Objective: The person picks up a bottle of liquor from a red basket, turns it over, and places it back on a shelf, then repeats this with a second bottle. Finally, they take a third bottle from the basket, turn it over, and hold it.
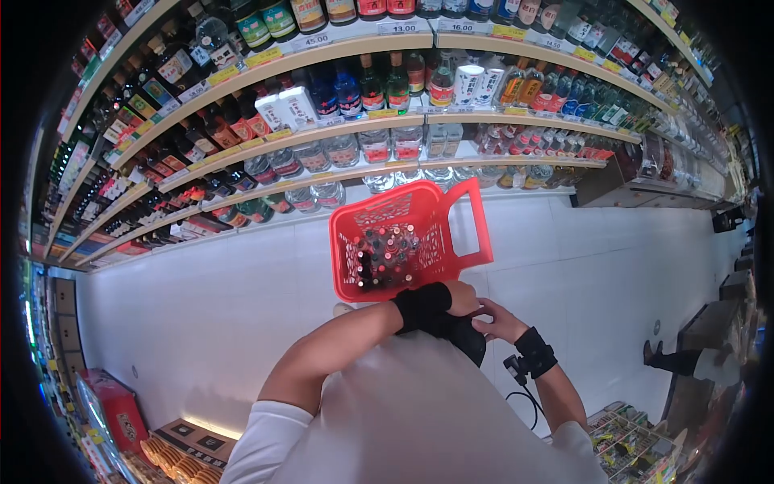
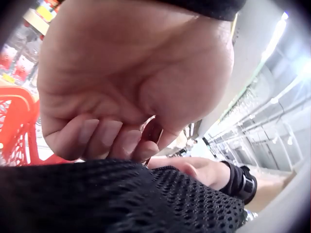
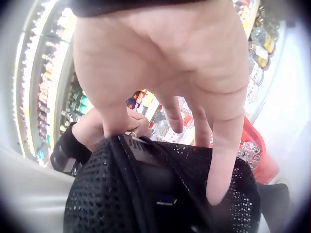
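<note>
A black mesh bag [image 3: 97, 189] lies against the person's front, its zipped slot parted on a dark device with a blue port [image 3: 167, 200]. The left hand [image 1: 463, 298] curls its fingers at the bag's upper edge, pinching by a small metal zipper pull [image 3: 131, 134]. What lies inside that curl is mostly hidden by the fingers. Over the same bag spreads the right hand [image 1: 501, 323], its thumb at the slot's edge and one long straight finger [image 3: 222, 179] resting on the mesh. Just beyond the hands stands a red shopping basket [image 1: 343, 262] holding several capped bottles [image 1: 391, 250].
Curved shelves [image 1: 363, 121] packed with bottles rise beyond the basket. White tiled floor [image 1: 226, 282] spreads on both sides. At lower right are a wire rack of packets [image 1: 629, 448] and another person's dark-clad legs [image 1: 677, 362]. A cable [image 1: 528, 395] hangs by the right wrist.
</note>
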`<control>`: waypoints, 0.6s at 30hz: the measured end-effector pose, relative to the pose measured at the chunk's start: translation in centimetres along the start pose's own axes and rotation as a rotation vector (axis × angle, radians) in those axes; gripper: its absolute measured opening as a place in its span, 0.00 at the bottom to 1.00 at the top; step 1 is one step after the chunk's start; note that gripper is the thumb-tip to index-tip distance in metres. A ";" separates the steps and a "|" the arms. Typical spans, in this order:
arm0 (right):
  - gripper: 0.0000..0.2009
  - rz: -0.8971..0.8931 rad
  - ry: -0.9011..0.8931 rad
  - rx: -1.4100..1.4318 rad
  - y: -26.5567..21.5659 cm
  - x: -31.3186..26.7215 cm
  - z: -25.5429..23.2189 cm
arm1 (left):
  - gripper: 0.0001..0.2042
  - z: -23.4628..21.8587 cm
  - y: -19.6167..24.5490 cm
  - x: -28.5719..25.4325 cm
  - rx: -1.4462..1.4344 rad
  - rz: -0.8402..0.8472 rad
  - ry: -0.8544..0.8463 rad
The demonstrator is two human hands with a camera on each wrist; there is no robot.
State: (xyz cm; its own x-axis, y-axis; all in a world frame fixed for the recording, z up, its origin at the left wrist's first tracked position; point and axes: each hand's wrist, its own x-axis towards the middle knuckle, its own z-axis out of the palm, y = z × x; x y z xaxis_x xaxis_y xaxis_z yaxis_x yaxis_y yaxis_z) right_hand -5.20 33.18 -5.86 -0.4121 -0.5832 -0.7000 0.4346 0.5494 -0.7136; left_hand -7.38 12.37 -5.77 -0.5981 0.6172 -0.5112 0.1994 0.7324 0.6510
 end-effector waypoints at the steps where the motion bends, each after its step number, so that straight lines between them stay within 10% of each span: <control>1: 0.38 -0.006 -0.005 0.011 0.4 -0.4 0.0 | 0.17 -0.3 0.8 -0.4 0.002 0.002 -0.017; 11: 0.26 -0.045 0.033 0.354 2.8 -2.0 1.6 | 0.15 0.9 -1.1 2.0 0.252 0.361 -0.031; 14: 0.26 -0.126 0.012 0.506 5.8 -1.9 1.6 | 0.15 0.5 4.2 1.3 0.122 0.049 -0.061; 18: 0.27 -0.172 0.097 0.600 4.5 -2.7 2.3 | 0.15 1.1 6.1 0.6 0.157 0.058 -0.115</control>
State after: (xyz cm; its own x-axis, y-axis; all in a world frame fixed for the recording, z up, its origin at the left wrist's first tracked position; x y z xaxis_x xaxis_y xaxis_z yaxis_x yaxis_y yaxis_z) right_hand -0.31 35.88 -7.15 -0.5743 -0.5610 -0.5963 0.7176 0.0056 -0.6964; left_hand -5.72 17.50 -2.73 -0.4918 0.6816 -0.5419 0.3544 0.7251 0.5904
